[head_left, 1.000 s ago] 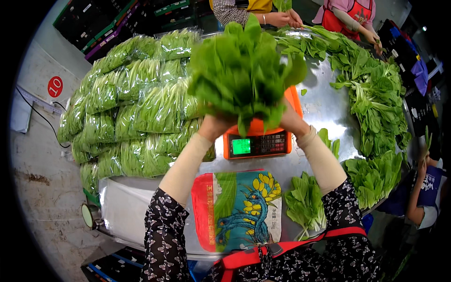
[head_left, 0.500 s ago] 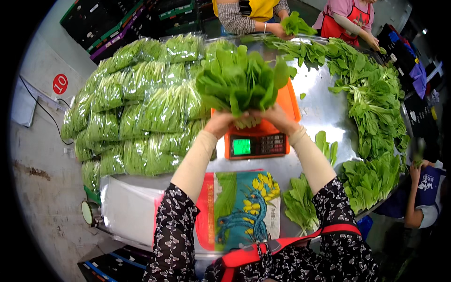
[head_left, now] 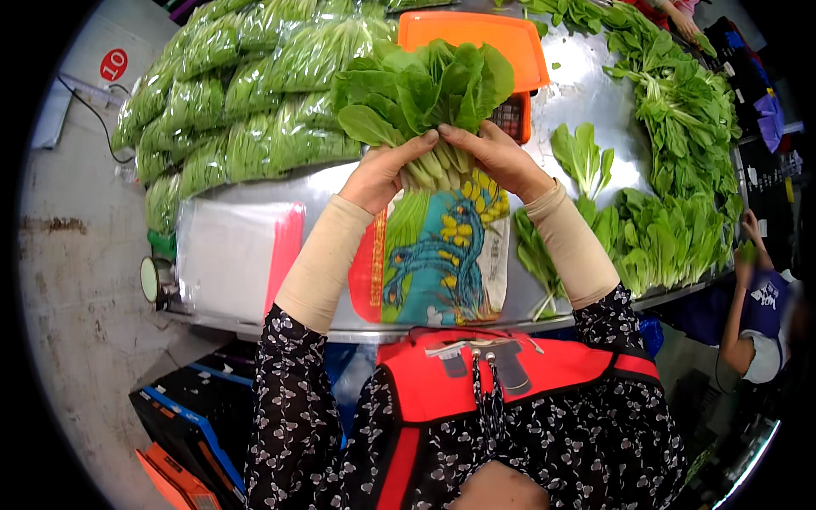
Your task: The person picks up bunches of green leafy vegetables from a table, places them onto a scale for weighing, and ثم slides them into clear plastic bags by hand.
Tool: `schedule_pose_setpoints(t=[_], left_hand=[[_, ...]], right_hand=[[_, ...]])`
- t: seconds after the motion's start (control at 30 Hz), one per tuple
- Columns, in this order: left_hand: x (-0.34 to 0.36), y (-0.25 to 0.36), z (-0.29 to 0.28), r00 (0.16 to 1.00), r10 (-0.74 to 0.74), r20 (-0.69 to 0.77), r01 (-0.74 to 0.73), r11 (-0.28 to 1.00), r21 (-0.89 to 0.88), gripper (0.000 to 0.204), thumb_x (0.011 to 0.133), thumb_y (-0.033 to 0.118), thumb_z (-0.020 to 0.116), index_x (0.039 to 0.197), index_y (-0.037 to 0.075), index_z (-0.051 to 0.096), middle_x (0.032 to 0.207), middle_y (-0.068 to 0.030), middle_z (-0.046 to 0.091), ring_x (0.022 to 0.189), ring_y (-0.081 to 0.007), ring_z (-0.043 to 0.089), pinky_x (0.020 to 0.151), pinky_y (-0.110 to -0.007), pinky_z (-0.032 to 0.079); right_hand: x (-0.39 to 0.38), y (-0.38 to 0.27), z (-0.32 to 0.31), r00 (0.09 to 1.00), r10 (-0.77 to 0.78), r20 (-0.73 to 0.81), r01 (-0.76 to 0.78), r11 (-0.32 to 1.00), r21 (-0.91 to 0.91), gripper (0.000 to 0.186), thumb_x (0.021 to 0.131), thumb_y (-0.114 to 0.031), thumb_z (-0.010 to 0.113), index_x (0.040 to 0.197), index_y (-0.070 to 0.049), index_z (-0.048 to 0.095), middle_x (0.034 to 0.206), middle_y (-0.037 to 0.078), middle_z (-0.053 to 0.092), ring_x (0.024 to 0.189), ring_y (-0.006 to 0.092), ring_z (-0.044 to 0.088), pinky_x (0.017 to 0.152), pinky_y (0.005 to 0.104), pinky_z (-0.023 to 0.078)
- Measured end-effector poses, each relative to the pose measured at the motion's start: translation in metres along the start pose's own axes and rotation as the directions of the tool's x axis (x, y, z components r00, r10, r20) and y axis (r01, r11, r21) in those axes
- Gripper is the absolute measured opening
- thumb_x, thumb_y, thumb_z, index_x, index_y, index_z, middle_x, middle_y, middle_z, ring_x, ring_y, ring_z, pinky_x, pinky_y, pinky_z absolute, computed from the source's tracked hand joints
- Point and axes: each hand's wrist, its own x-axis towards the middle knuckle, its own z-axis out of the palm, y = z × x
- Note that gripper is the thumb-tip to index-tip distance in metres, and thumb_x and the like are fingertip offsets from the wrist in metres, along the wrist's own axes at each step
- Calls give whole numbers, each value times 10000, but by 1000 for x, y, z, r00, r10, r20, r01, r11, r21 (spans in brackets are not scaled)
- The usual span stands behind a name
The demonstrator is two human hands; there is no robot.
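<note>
At the centre of the frame, a left hand [head_left: 378,174] and right hand [head_left: 493,157] hold a bunch of broad-leaved green vegetables with pale stalks [head_left: 421,93], fingers closed around the stalks. Directly below lies a colourful printed plastic bag [head_left: 438,255] on the shiny metal table [head_left: 586,76]. An orange weighing scale [head_left: 476,30] sits behind the bunch. Clear-bagged greens [head_left: 238,93] are stacked upper left; loose greens [head_left: 680,127] fill the right.

Shiny metal table [head_left: 586,85] (glossy plastic bags [head_left: 229,102])
</note>
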Motion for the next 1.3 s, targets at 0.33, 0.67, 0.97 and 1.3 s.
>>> schedule_pose_setpoints(t=[0.33, 0.67, 0.97, 1.3], left_hand=[[-135, -73, 6, 975, -154, -159, 127, 978, -164, 512, 870, 171, 672, 1301, -9, 463, 1210, -93, 590, 1088, -183, 576, 917, -313, 468], [-153, -155, -20, 949, -104, -299, 104, 994, -13, 525, 789, 63, 737, 1247, 19, 486, 1181, -80, 594, 1066, -171, 568, 909, -310, 465], [-139, -122, -17, 977, -35, -210, 31, 999, -23, 467, 817, 87, 715, 1231, -5, 519, 1163, -83, 612, 1039, -166, 584, 890, -302, 469], [-127, -166, -29, 951, -70, -303, 70, 998, -11, 486, 791, 32, 712, 1230, 13, 505, 1165, -71, 598, 1078, -183, 557, 920, -324, 439]], right_hand=[[-94, 52, 77, 1000, 10, -12, -11, 993, -115, 549, 842, -353, 691, 1217, 23, 551, 1098, 71, 631, 931, 111, 564, 772, 255, 460], [-126, 151, 76, 951, 283, -127, -292, 954, -59, 557, 834, -285, 723, 1251, 24, 523, 1179, 108, 608, 1048, 163, 565, 906, 298, 453], [-114, 120, 77, 972, 176, -157, -211, 948, -239, 495, 865, -313, 662, 1217, 18, 554, 1141, 126, 626, 1030, 185, 577, 895, 308, 450], [-112, 178, 68, 951, 184, -249, -194, 981, -15, 508, 846, -187, 696, 1262, 23, 493, 1191, 92, 593, 1045, 158, 565, 903, 302, 457]])
